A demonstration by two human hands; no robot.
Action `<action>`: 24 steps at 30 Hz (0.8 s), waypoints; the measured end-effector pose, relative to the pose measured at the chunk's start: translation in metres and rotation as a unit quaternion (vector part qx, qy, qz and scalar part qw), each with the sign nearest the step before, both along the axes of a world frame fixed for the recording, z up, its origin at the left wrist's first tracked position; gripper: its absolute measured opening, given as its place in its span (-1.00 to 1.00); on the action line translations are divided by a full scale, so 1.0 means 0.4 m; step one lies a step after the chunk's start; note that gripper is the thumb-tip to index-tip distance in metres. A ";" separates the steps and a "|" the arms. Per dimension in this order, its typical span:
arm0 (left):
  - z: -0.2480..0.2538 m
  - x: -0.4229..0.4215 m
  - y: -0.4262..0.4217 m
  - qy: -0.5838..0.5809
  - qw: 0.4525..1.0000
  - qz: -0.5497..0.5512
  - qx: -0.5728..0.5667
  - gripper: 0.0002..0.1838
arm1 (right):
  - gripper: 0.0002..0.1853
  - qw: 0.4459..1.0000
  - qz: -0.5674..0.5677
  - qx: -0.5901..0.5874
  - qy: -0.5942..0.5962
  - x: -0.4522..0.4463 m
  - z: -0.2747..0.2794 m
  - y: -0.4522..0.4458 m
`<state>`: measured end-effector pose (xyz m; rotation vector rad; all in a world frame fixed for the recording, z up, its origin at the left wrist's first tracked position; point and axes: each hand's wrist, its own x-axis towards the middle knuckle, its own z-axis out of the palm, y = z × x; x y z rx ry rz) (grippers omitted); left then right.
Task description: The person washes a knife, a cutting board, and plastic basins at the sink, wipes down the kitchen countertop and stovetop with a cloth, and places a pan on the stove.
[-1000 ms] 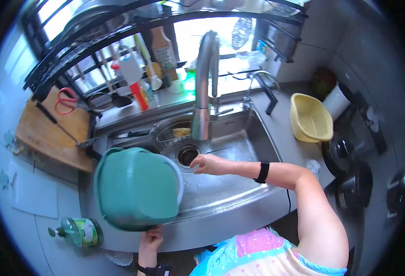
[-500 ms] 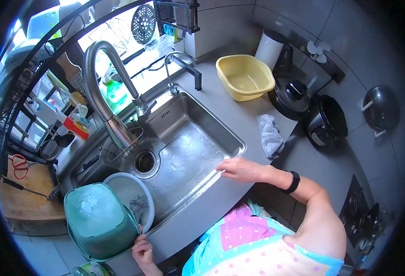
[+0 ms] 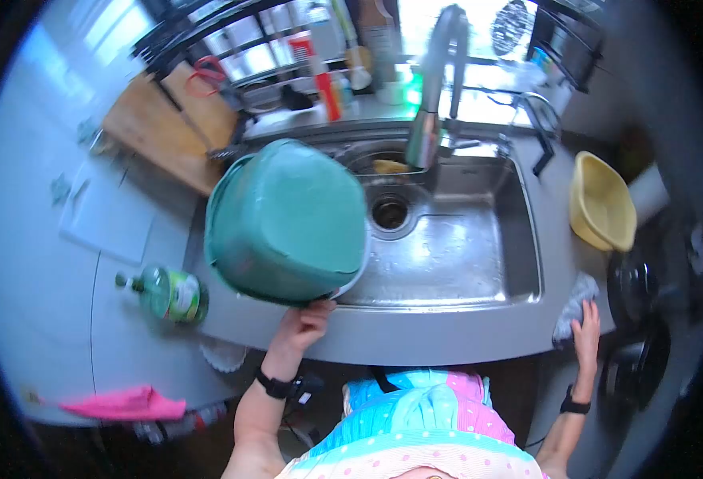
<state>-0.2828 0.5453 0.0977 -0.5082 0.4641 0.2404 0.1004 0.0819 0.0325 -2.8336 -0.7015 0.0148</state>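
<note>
A green plastic basin point(image 3: 308, 207) is tilted at the left end of the sink, its flat underside turned towards me. My left hand point(image 3: 305, 326) grips its lower rim, fingers curled. Behind the basin, only a pale rim of a bowl point(image 3: 357, 281) shows; the rest is hidden. A crumpled grey cloth point(image 3: 576, 303) lies on the counter right of the sink. My right hand point(image 3: 586, 335) is at the cloth, fingers stretched out and apart over its near edge. The steel sink point(image 3: 479, 271) between my hands has a wet bottom.
A tall faucet point(image 3: 427, 132) stands behind the sink. To the right are a yellow basin point(image 3: 599, 203) and dark pots point(image 3: 639, 283). On the left are a wooden cutting board point(image 3: 156, 128), a green bottle point(image 3: 177, 295) and a pink cloth point(image 3: 132, 403).
My view has swung to the left. My right hand has left the sink's front edge and moved right to the grey cloth. My left hand still holds the green basin.
</note>
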 end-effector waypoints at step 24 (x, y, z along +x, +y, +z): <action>-0.099 0.134 -0.171 -0.038 0.997 0.018 0.068 -0.82 | -0.46 0.992 0.113 0.057 0.018 0.017 0.005 -0.022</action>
